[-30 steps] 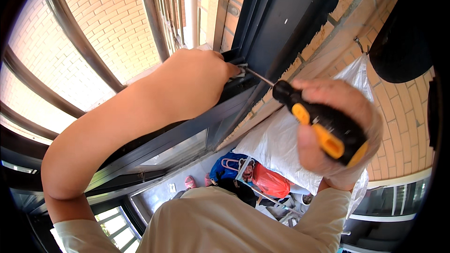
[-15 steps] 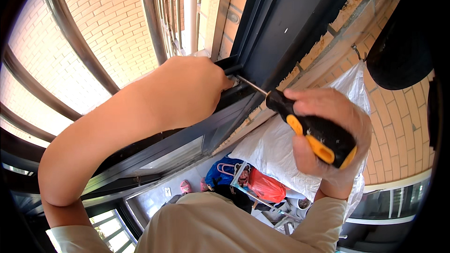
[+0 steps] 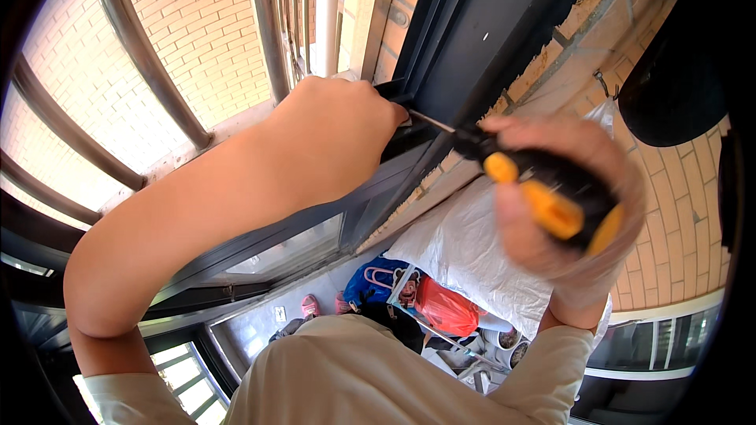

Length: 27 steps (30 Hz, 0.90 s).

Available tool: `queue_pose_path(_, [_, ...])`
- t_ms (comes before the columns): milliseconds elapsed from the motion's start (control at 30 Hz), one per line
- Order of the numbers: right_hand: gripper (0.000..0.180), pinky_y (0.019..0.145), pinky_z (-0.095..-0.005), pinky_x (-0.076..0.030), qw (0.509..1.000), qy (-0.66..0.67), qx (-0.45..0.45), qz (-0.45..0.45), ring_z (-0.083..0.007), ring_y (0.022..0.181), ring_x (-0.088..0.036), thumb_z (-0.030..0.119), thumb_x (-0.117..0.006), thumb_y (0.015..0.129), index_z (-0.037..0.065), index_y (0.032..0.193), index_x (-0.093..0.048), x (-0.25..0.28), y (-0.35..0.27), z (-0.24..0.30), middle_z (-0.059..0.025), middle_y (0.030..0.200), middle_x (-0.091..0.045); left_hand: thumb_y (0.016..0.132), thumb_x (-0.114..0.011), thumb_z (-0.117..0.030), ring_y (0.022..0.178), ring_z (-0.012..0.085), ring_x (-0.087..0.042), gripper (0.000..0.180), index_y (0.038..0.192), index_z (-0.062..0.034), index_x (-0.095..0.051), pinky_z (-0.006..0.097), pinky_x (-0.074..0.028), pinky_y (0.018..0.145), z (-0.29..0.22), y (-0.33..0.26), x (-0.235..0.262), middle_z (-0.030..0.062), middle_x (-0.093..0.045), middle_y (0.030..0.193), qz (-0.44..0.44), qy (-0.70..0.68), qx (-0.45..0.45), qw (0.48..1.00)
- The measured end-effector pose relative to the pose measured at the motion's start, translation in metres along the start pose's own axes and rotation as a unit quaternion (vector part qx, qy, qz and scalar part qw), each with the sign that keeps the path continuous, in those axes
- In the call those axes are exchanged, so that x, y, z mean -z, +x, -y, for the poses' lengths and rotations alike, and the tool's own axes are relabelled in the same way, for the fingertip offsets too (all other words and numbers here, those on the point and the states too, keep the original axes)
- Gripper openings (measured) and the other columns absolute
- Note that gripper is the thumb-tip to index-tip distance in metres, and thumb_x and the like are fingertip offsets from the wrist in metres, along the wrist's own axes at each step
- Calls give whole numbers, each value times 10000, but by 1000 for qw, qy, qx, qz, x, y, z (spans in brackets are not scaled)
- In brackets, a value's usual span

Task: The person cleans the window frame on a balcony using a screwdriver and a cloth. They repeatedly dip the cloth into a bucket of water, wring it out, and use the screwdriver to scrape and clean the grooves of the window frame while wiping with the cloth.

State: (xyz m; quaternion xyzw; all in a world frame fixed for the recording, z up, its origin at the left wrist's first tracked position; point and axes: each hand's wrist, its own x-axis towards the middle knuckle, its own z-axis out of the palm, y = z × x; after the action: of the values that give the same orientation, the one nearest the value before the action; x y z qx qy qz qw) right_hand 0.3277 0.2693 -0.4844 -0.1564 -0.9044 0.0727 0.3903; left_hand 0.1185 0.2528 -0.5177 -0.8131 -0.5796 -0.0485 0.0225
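A screwdriver with a black and yellow handle (image 3: 543, 193) is gripped in my right hand (image 3: 587, 165), slightly blurred. Its thin metal shaft points left and up, to the lower corner of the dark window frame (image 3: 480, 39). Close to the tip, my left hand (image 3: 339, 122) reaches across the sill with its fingers curled down. A small greyish piece (image 3: 406, 120) shows beside the left fingertips. Most of what those fingers hold is hidden by the hand, and I cannot tell whether the screwdriver tip touches it.
Curved metal bars (image 3: 150, 47) stand outside at the left. Rough broken edging (image 3: 543, 67) runs along the frame's right side, beside a brick-patterned wall (image 3: 669, 212). Below are white plastic sheeting (image 3: 472, 244), a red bag (image 3: 445, 307) and a blue bag (image 3: 368, 283).
My right hand and the screwdriver have shifted right, and the handle has turned a little. My left hand has moved slightly up and right, still at the frame corner. The view has shifted slightly.
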Motion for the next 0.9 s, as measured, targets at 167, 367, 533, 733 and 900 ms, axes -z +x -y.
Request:
queue_pose_path(167, [266,655,-246,-527,1000,2,-7,-30,-200,748,-655,136,-648,701,8,924,-580,9,12,2,-134,827,-628,761,-461,-17,750,338,-615,341,1058,-54,-623,396,-504,679,8,-4,-6,165,-623,804,-41,-46,-8,998])
queue_pose_path(367, [262,628,-224,-515,998,-21,40,37,-154,753,-630,99,-684,700,40,933,-581,7,30,-14,-82,836,-620,770,-481,-29,730,300,-640,351,1077,-100,-635,378,-522,637,8,-2,-2,161,-630,771,-24,-9,-26,999])
queue_pose_path(533, [238,621,-235,-524,993,-20,99,57,-159,754,-623,81,-683,720,63,935,-581,7,48,-25,-69,862,-607,763,-486,-34,723,301,-634,349,1062,-103,-650,378,-514,644,4,3,3,162,-630,747,-23,7,-33,999])
queue_pose_path(733, [230,621,-248,-520,998,7,10,67,-170,710,-608,138,-683,721,61,911,-579,2,55,-20,-64,788,-587,738,-492,-35,717,311,-626,338,1021,-82,-671,380,-504,673,16,-16,9,177,-631,755,-21,-36,-13,999])
queue_pose_path(900, [236,620,-259,-516,997,22,-25,72,-179,672,-596,187,-683,722,59,891,-578,2,64,-12,-60,726,-571,737,-479,-29,735,312,-629,396,1093,-97,-640,379,-505,690,21,-21,5,178,-635,780,-25,-48,-16,998])
